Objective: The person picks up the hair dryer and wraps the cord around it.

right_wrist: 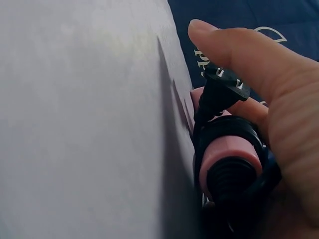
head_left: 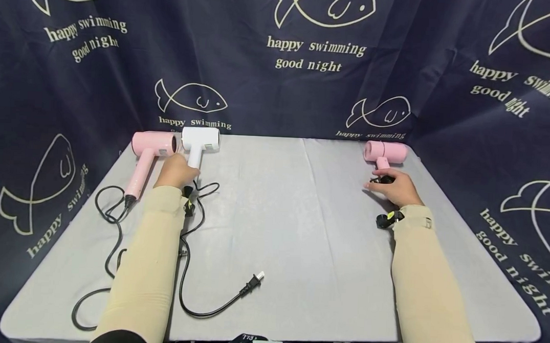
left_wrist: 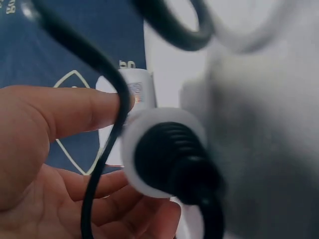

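A white hair dryer lies at the table's back left. My left hand holds its handle, the thumb over one side and curled fingers on the other. Its black cord crosses in front of that hand in the left wrist view. At the back right lies a pink hair dryer. Around its handle my right hand is spread, thumb straight and apart from the handle; some fingers are hidden. Black cord is wound round this handle, and its two-pin plug stands near the thumb.
Another pink hair dryer lies left of the white one, its black cord running forward, partly under the left sleeve. The white dryer's cord ends in a plug near the front of the grey-white table. Dark blue printed cloth surrounds the table.
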A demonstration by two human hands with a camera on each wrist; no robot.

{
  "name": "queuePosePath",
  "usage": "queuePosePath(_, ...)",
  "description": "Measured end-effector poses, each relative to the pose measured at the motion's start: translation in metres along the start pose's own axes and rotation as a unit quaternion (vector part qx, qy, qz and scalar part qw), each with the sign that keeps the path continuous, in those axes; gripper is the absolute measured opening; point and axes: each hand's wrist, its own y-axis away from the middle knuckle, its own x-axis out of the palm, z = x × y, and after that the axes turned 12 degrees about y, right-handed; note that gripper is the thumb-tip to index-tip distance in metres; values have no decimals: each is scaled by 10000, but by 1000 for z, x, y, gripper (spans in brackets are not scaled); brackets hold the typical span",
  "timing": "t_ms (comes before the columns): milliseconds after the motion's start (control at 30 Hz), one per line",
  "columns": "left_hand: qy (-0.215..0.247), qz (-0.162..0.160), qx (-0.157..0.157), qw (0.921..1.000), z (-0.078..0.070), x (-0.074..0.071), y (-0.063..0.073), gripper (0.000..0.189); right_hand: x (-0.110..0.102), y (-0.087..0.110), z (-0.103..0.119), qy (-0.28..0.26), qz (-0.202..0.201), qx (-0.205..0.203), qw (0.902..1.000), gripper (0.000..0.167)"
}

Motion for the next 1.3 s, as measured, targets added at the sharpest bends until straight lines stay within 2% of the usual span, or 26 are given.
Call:
queuePosePath(267, -267, 29, -275, 9993, 9, 2, -2, 54, -2, 0, -1, 46, 72, -59, 9999, 76)
queuePosePath(533, -255, 475, -468, 9974, 7, 1, -1, 59, -11, 5, 9, 91, 0, -60, 9999, 72)
queuePosePath(667, 25, 612, -548, 9966, 7, 0, -4, 58, -16, 8, 17, 187, -170, -11, 9997, 71)
queuePosePath(767, 353, 576, -524, 9963, 5, 1, -4, 56, -19, 10, 23, 121, -302, 107, 9994, 71)
queuePosePath(867, 678, 425, -219, 9966, -3, 1, -3, 57, -23, 10, 29, 4, -472, 267, 9985, 73)
queuePosePath(933, 711, 292, 73, 9970, -11, -1, -1, 53, -27, 11, 36, -110, -649, 294, 9974, 72)
queuePosePath(1100, 1080, -86, 598, 9923, -44, -9, 8, 44, -43, 17, 65, -350, -1104, 154, 9931, 59)
queuePosePath(1233, 1897, -268, 942, 9769, -72, -12, 22, 45, -55, 20, 89, -345, -1376, -136, 9898, 52)
queuePosePath(1300, 2136, -380, 1151, 9694, -84, -13, 30, 47, -59, 22, 100, -279, -1512, -345, 9875, 49)
